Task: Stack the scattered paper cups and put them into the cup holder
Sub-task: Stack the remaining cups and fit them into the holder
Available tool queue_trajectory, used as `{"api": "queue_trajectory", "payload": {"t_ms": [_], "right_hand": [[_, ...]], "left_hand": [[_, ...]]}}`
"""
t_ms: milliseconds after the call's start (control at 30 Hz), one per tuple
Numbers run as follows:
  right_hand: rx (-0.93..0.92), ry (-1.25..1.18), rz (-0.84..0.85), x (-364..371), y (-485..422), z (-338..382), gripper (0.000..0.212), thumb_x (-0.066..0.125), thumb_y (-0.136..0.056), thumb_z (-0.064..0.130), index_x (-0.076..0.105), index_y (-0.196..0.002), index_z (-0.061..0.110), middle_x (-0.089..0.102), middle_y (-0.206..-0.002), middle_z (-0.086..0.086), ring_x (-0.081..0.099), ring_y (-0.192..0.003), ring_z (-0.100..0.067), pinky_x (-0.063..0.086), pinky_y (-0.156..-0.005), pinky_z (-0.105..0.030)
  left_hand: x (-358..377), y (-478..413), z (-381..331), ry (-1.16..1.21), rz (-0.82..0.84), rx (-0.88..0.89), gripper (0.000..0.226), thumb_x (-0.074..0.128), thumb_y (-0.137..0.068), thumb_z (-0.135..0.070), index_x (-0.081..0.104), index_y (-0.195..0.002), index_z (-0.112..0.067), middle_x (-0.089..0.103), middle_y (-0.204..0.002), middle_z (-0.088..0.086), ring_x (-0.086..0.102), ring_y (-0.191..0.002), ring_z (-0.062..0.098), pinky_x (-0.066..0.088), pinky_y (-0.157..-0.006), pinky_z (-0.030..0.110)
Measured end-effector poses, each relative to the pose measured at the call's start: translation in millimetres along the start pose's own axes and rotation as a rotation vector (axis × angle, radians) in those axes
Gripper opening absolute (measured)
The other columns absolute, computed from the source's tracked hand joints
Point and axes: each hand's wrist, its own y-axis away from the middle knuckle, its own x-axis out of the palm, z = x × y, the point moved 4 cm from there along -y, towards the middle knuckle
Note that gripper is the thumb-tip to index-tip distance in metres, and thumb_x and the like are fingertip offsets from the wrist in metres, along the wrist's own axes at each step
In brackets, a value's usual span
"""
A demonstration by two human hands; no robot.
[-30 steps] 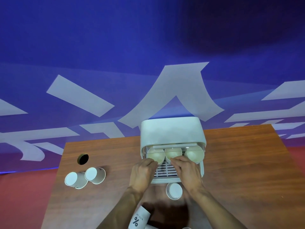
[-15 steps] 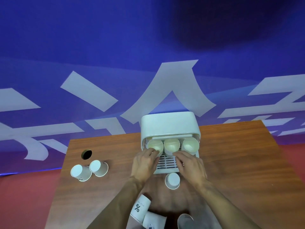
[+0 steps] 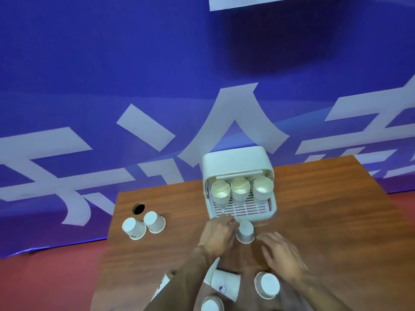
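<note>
Left hand [image 3: 216,234]: curled against inverted cup [image 3: 245,232]; grip unclear.
Right hand [image 3: 280,254]: spread, nothing held.
Cup holder [image 3: 235,161]: three stacks [image 3: 239,190] seated.

1 lowest cup [image 3: 212,304]: cut off by bottom edge. 1 printed cup [image 3: 162,286]: mostly hidden under left forearm [image 3: 184,281]. Right hand [image 3: 283,258]: motion-blurred. Left hand [image 3: 219,235]: grip on inverted cup [image 3: 245,232] indeterminable. Lying cup [image 3: 224,286]: logo unreadable.

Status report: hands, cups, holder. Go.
Left grip curled against inverted cup, hold unclear; right grip open beside it. Cup holder carries three stacks. Loose cups near edge and left; holder front unobstructed.
</note>
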Motion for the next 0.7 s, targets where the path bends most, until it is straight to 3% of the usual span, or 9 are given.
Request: {"api": "queue_trajectory", "payload": {"t_ms": [167,333,467,533,633,700], "right_hand": [[0.180,0.018,0.313,20.1,13.9,-7.9,0.035,0.050,-0.096,0.039,0.057,-0.130,0.031,0.057,-0.132,0.014,0.052,-0.123,-0.011,0.041,-0.102,-0.024],[0.533,-0.171,0.413,20.8,18.7,-14.1,0.043,0.054,-0.089,0.053,0.057,-0.127,0.033,0.067,-0.125,0.010,0.061,-0.118,-0.019,0.048,-0.094,-0.030],[0.721,-0.150,0.470,27.4,20.4,-27.5,0.053,0.058,-0.077,0.069,0.066,-0.119,0.038,0.071,-0.120,0.008,0.064,-0.115,-0.018,0.049,-0.091,-0.028],[0.821,-0.180,0.529,35.9,25.0,-35.4,0.057,0.061,-0.072,0.075,0.073,-0.106,0.031,0.076,-0.105,0.003,0.071,-0.100,-0.019,0.053,-0.082,-0.026],[0.961,-0.332,0.680,48.1,30.8,-44.6,0.062,0.065,-0.066,0.077,0.070,-0.078,0.017,0.073,-0.065,-0.006,0.073,-0.059,-0.025,0.054,-0.051,-0.027],[1.037,-0.389,0.765,55.7,32.4,-46.3,0.066,0.069,-0.062,0.075,0.069,-0.080,0.011,0.072,-0.063,-0.013,0.071,-0.054,-0.031,0.055,-0.046,-0.033]], "left_hand": [[11.0,-12.4,-7.7,-0.072,0.113,-0.027,0.031,0.048,-0.089,-0.021,0.056,-0.120,-0.020,0.058,-0.110,-0.001,0.057,-0.099,0.025,0.047,-0.072,0.039],[35.2,-29.5,-15.3,-0.111,0.236,-0.031,0.064,0.051,-0.091,-0.034,0.026,-0.149,-0.021,0.043,-0.138,-0.001,0.047,-0.119,0.023,0.048,-0.085,0.041],[51.4,-38.0,-24.6,-0.206,0.275,-0.030,0.081,0.055,-0.090,-0.042,0.009,-0.153,-0.022,0.033,-0.148,0.002,0.045,-0.125,0.024,0.048,-0.087,0.041],[61.9,-39.9,-27.6,-0.222,0.289,-0.021,0.084,0.057,-0.090,-0.042,0.006,-0.153,-0.022,0.033,-0.148,0.003,0.049,-0.121,0.025,0.048,-0.084,0.040],[75.0,-42.1,-31.4,-0.250,0.310,-0.002,0.084,0.059,-0.089,-0.043,0.006,-0.151,-0.022,0.037,-0.143,0.004,0.054,-0.111,0.027,0.049,-0.077,0.040],[81.9,-42.3,-33.4,-0.274,0.316,0.014,0.084,0.060,-0.088,-0.043,0.008,-0.150,-0.021,0.042,-0.135,0.004,0.056,-0.103,0.027,0.047,-0.072,0.039]]}}
